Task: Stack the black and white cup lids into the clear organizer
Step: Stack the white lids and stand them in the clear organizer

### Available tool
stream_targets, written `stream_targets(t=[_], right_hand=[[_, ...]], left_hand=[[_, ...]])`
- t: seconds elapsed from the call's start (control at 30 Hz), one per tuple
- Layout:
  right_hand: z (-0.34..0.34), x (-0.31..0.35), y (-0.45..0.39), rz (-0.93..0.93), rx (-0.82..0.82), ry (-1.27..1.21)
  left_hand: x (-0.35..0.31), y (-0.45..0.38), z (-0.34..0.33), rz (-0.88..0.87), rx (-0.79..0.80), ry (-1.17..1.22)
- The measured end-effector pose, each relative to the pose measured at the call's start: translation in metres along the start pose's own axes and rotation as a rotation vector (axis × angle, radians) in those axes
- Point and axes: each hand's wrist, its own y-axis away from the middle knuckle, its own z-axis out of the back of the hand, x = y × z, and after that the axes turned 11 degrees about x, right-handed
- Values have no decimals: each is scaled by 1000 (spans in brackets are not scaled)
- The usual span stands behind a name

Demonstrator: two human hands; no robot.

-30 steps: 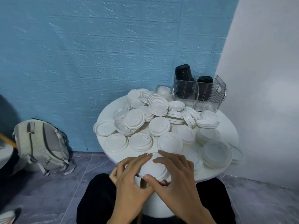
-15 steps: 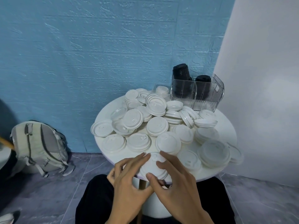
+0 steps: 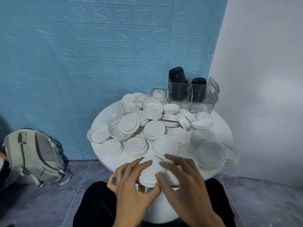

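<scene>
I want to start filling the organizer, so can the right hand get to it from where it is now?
Probably yes. The right hand is busy on a stack of white lids at the near edge, and the organizer stands at the far edge. Loose lids lie low between them, so it could reach over them.

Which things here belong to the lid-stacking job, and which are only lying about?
Belong to the job:
- white lids spread over the round table
- small stack of white lids held between both hands
- black lids already standing in the clear organizer

Only lying about:
- grey backpack on the floor by the blue wall
</scene>
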Motion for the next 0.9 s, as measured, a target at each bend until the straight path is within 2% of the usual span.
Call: stream_targets(t=[0.1,0.2,0.37,0.63,0.9], right_hand=[[27,-16,-3,-83,-64,77],[29,-37,5,-204,31,191],[9,-46,24,-133,59,259],[7,-43,28,-99,7,113],[15,-33,21,-192,80,-62]], left_hand=[[2,-1,-1,2,14,-6],[1,-1,-4,7,7,-8],[-1,-1,-5,14,-17,-4],[1,-1,-5,1,-3,3],[3,0,-6,0,-11,-5]])
